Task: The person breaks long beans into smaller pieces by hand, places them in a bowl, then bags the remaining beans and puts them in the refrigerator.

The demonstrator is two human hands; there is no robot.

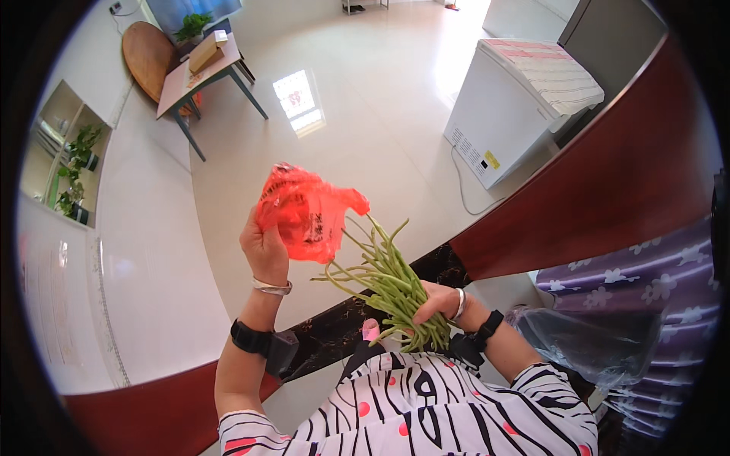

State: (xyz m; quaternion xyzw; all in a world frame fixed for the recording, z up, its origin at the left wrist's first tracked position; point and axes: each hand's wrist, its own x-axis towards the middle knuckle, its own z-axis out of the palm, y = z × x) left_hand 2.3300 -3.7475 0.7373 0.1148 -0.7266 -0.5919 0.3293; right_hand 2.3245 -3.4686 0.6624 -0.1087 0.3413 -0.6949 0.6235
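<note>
My left hand (265, 245) is closed on the edge of a thin red plastic bag (308, 216), raised in front of me at the left. A bunch of long green beans (395, 296) lies across my front, with my right hand (437, 302) wrapped round its near end. The far tips of the beans fan out toward the bag, and a few reach its edge. Whether any beans are inside the bag cannot be made out. Both wrists wear a bangle and a black strap.
A dark stone threshold (327, 330) crosses the floor below my hands, between reddish-brown wooden panels (593, 175). Beyond it stand a white chest freezer (494, 114) at the right and a small table (179, 91) at the far left. A purple flowered curtain (646, 281) hangs at the right.
</note>
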